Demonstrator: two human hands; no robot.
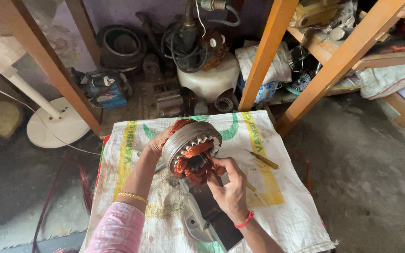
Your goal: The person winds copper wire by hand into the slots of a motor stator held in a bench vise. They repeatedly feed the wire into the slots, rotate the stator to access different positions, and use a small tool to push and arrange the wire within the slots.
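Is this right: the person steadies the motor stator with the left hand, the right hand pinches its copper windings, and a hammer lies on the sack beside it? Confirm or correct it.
Wrong in one respect: the head view shows a yellow-handled screwdriver, not a hammer, on the sack. The left hand steadies the motor stator, and the right hand pinches its copper windings.

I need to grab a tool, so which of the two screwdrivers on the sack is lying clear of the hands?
The yellow-handled screwdriver, right of the stator, lies fully in the open. The other screwdriver is partly hidden by the right hand.
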